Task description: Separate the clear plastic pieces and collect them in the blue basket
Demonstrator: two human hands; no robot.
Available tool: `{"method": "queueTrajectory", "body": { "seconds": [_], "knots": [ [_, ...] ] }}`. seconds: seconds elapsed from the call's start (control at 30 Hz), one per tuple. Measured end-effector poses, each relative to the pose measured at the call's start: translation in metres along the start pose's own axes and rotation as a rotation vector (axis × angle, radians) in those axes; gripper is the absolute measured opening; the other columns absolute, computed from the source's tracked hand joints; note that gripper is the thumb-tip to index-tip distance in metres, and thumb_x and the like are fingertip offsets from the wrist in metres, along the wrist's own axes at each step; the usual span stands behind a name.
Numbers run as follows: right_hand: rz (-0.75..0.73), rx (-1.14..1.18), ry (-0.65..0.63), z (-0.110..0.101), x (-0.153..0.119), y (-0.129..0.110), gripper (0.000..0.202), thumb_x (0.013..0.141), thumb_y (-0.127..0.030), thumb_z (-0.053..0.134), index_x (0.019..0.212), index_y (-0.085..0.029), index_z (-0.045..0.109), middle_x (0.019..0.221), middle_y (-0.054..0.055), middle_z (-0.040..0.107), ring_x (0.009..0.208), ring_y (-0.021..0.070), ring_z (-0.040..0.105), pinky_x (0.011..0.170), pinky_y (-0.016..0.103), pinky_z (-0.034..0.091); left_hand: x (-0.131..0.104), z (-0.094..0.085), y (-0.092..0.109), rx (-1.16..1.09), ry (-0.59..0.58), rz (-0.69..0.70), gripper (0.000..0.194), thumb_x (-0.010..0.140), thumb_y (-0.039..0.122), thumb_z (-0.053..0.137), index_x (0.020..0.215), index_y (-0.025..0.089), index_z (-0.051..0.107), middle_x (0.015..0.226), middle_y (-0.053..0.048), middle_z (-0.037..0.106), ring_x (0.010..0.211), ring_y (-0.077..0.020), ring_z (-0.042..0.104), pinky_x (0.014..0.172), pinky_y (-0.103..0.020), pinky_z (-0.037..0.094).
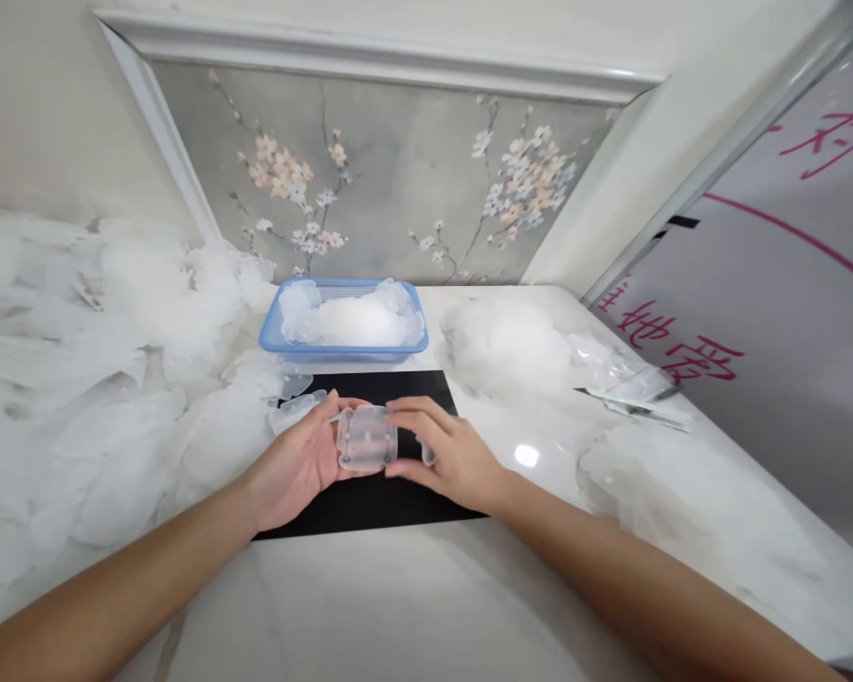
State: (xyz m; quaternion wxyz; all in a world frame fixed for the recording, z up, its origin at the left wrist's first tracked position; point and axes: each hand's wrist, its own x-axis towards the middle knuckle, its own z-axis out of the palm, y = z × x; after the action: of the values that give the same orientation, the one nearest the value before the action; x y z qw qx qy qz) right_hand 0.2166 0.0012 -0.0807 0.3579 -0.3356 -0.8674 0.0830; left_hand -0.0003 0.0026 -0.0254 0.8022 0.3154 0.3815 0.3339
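A small translucent plastic piece (368, 439) with rounded corners and small dots is held up over the black mat (370, 507). My left hand (309, 455) grips it from the left, palm turned up. On its right edge, the fingers and thumb of my right hand (451, 455) close on the same piece. Another clear piece (426, 453) shows partly beneath my right hand's fingers; whether it is held is unclear. Beside my left hand, loose clear pieces (297, 409) lie at the mat's upper left corner.
Behind the mat stands a blue basket (345, 354) with translucent pieces inside. A large heap of similar pieces (135, 313) covers the left side. More piles (508, 346) and clear plastic bags (622, 369) lie on the right. A framed floral panel (398, 170) and a whiteboard (774, 265) stand behind.
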Motion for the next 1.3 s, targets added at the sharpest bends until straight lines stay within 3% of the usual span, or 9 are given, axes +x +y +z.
{"method": "queueTrajectory", "body": {
  "seconds": [0.2, 0.37, 0.53, 0.6, 0.7, 0.8, 0.87, 0.97, 1.3],
  "knots": [
    [-0.069, -0.043, -0.026, 0.011, -0.003, 0.001, 0.043, 0.096, -0.039, 0.056, 0.134, -0.024, 0.043, 0.142, 0.02, 0.05, 0.103, 0.0236, 0.067, 0.073, 0.035, 0.061, -0.001, 0.0, 0.0, -0.003, -0.008, 0.001, 0.033, 0.096, 0.048, 0.05, 0.105, 0.02, 0.065, 0.107, -0.009, 0.069, 0.103, -0.0252, 0.065, 0.09, -0.044, 0.055],
    [-0.04, 0.013, 0.012, 0.01, -0.003, 0.0, 0.048, 0.095, -0.031, 0.058, 0.138, -0.024, 0.039, 0.141, 0.018, 0.051, 0.123, 0.0271, 0.058, 0.075, 0.036, 0.062, -0.001, 0.002, 0.002, 0.011, -0.016, 0.008, 0.031, 0.095, 0.047, 0.051, 0.104, 0.02, 0.064, 0.106, -0.009, 0.069, 0.102, -0.0247, 0.064, 0.091, -0.044, 0.055],
    [0.026, 0.136, 0.031, 0.008, -0.003, -0.001, 0.025, 0.096, -0.028, 0.056, 0.121, -0.025, 0.056, 0.139, 0.016, 0.055, 0.107, 0.0239, 0.066, 0.07, 0.034, 0.059, -0.002, 0.003, 0.002, 0.1, -0.008, 0.015, 0.035, 0.095, 0.051, 0.048, 0.107, 0.021, 0.062, 0.104, -0.007, 0.069, 0.102, -0.024, 0.065, 0.091, -0.04, 0.053],
    [0.087, 0.284, 0.018, 0.006, -0.001, -0.004, 0.011, 0.096, -0.029, 0.055, 0.101, -0.024, 0.063, 0.129, 0.013, 0.063, 0.093, 0.0209, 0.069, 0.068, 0.033, 0.056, -0.004, 0.001, 0.002, 0.283, 0.012, 0.035, 0.04, 0.096, 0.055, 0.042, 0.113, 0.023, 0.06, 0.111, -0.008, 0.068, 0.104, -0.0244, 0.064, 0.091, -0.039, 0.051],
    [0.419, 0.591, 0.0, 0.002, 0.003, -0.008, 0.017, 0.093, -0.037, 0.058, 0.087, -0.022, 0.061, 0.085, 0.004, 0.073, 0.062, 0.0144, 0.064, 0.054, 0.026, 0.047, -0.006, -0.008, 0.006, 0.851, 0.117, 0.215, 0.038, 0.096, 0.048, 0.044, 0.126, 0.028, 0.055, 0.128, -0.008, 0.062, 0.114, -0.0265, 0.06, 0.095, -0.041, 0.047],
    [0.737, 0.851, -0.018, 0.0, 0.007, -0.006, 0.024, 0.088, -0.045, 0.062, 0.091, -0.022, 0.06, 0.049, -0.008, 0.055, 0.037, 0.009, 0.044, 0.044, 0.023, 0.035, -0.005, -0.02, 0.011, 1.497, 0.199, 0.439, 0.033, 0.094, 0.029, 0.045, 0.123, 0.025, 0.06, 0.127, -0.009, 0.063, 0.114, -0.0307, 0.057, 0.097, -0.048, 0.043],
    [0.827, 0.984, -0.03, 0.0, 0.009, -0.001, 0.028, 0.085, -0.047, 0.064, 0.095, -0.021, 0.063, 0.043, -0.009, 0.05, 0.036, 0.0084, 0.041, 0.045, 0.023, 0.032, -0.004, -0.028, 0.012, 1.766, 0.201, 0.449, 0.031, 0.092, 0.022, 0.045, 0.116, 0.022, 0.065, 0.117, -0.01, 0.066, 0.107, -0.032, 0.058, 0.09, -0.049, 0.044],
    [0.895, 1.129, -0.036, -0.001, 0.01, 0.007, 0.03, 0.083, -0.046, 0.068, 0.098, -0.02, 0.067, 0.045, -0.008, 0.053, 0.036, 0.0075, 0.04, 0.047, 0.023, 0.032, 0.0, -0.037, 0.012, 1.91, 0.214, 0.421, 0.03, 0.091, 0.022, 0.052, 0.118, 0.021, 0.065, 0.117, -0.01, 0.066, 0.104, -0.0317, 0.058, 0.086, -0.046, 0.046],
    [0.948, 1.305, -0.064, -0.005, 0.011, 0.015, 0.033, 0.079, -0.042, 0.072, 0.103, -0.019, 0.07, 0.042, -0.006, 0.054, 0.036, 0.0079, 0.041, 0.046, 0.023, 0.036, 0.004, -0.034, 0.016, 1.872, 0.244, 0.48, 0.024, 0.085, 0.021, 0.06, 0.108, 0.023, 0.068, 0.107, -0.007, 0.067, 0.096, -0.0288, 0.056, 0.083, -0.042, 0.045]
  ]
}}
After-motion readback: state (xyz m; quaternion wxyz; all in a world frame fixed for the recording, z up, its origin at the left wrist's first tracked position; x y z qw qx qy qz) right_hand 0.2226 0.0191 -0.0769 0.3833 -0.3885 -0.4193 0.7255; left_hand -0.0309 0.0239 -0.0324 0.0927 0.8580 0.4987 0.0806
